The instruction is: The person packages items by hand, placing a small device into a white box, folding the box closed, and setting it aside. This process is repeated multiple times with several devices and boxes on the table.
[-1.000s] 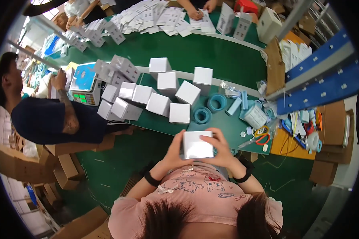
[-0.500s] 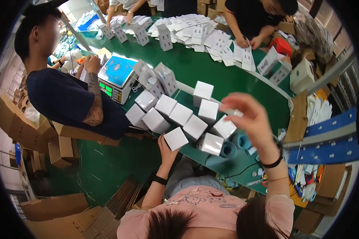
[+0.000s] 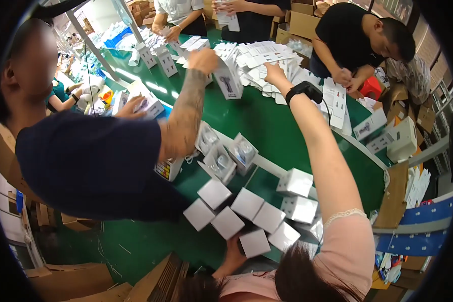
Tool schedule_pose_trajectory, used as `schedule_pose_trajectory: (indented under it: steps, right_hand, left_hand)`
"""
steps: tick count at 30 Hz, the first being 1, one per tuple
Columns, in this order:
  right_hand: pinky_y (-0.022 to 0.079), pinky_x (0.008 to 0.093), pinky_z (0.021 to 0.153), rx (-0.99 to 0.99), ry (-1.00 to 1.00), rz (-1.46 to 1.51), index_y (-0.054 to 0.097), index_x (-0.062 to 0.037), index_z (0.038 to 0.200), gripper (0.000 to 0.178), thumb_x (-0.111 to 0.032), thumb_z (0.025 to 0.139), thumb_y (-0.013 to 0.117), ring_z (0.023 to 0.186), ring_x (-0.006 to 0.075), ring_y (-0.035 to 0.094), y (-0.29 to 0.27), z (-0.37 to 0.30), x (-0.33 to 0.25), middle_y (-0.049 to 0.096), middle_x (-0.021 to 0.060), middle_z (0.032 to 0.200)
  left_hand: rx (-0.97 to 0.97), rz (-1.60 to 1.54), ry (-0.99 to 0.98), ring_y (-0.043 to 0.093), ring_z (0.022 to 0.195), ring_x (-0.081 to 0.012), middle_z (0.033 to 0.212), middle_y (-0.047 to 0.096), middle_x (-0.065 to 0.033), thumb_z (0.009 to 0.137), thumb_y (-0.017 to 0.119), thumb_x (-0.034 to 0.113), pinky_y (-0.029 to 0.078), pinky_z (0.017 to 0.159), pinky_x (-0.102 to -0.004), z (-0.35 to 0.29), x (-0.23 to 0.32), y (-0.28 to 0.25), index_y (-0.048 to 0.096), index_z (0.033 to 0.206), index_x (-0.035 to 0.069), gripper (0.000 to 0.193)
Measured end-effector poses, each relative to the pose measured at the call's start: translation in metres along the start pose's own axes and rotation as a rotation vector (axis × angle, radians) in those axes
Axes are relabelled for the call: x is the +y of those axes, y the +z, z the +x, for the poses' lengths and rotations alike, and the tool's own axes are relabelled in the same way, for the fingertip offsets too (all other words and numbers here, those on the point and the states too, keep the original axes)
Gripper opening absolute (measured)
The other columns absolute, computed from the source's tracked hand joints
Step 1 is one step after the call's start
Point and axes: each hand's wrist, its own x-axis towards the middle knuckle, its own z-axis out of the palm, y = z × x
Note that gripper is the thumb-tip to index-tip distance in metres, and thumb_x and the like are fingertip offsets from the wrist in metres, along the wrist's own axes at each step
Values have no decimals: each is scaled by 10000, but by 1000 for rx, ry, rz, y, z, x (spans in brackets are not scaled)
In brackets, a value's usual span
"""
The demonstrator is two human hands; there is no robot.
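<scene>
On your left, the navy-shirted co-worker (image 3: pixel 90 161) has stretched a tattooed forearm (image 3: pixel 185 108) across the smooth green worktop (image 3: pixel 282 136); half a second ago it was bent beside the scale (image 3: pixel 167 169), which is now largely covered. Just right of that stand open cartons (image 3: pixel 219 163) of thin card with clear, shiny plastic inside. Then come the closed white boxes (image 3: pixel 227 223), square-topped and flat-faced, some catching a glossy glare. Your left hand (image 3: pixel 232 257) is at the left side of the nearest white box (image 3: pixel 255 243), by the near edge; the fingers are partly hidden, so I cannot tell whether they grip it. Your right hand (image 3: pixel 275 74) has changed most: from above the boxes it has reached the overlapping flat cartons (image 3: pixel 259 56), fingers loosely extended and apparently empty; contact is unclear. Your work now seems split between box and pile. Farther right, brown cardboard (image 3: pixel 393 196) stands upright, matt and slightly bent.
</scene>
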Motion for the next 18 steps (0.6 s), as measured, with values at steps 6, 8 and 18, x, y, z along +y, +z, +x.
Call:
schedule_pose_trajectory:
  steps: [6,8,18]
  right_hand:
    - [429,393,910,-38,-171,281,459,-143,1276,711,-147,610,707,1065,409,503,57,38,-13,459,297,1211]
    - [426,390,912,-1,-127,379,438,-126,1291,721,-156,621,701,1071,402,499,60,51,-10,470,289,1200]
    - [409,399,925,-12,-264,332,403,-125,1316,804,-263,604,751,1122,399,463,91,52,-113,475,287,1194]
  left_hand:
    - [-157,37,-56,314,1210,-440,1280,319,-266,633,778,250,312,998,-500,-6,0,-11,287,1326,22,879]
    - [-321,45,-249,352,1182,-461,1271,330,-284,660,750,262,355,973,-488,-1,3,-16,282,1335,28,854]
    - [-206,-7,-171,426,1068,-458,1185,388,-274,692,707,234,437,855,-475,146,2,-147,298,1279,17,748]
